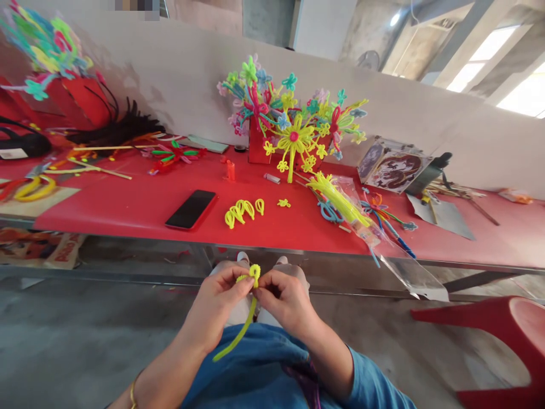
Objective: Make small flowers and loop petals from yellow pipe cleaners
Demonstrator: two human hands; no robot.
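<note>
Light and bendy, held by a pinch

Between my hands is a bright yellow-green, fuzzy pipe-cleaner stem [247,327]. My left hand [221,295] and right hand [287,300] both pinch it — loop [255,270] above, free end [219,355] dangling below. It should feel feather-light, soft, hardly slippery — best gripped at the loop's base.

Left hand [215,301] and right hand [293,300] pinch a yellow pipe cleaner [244,329]
Its end hangs at lower centre; flowers [297,138] stand at upper centre.
</note>
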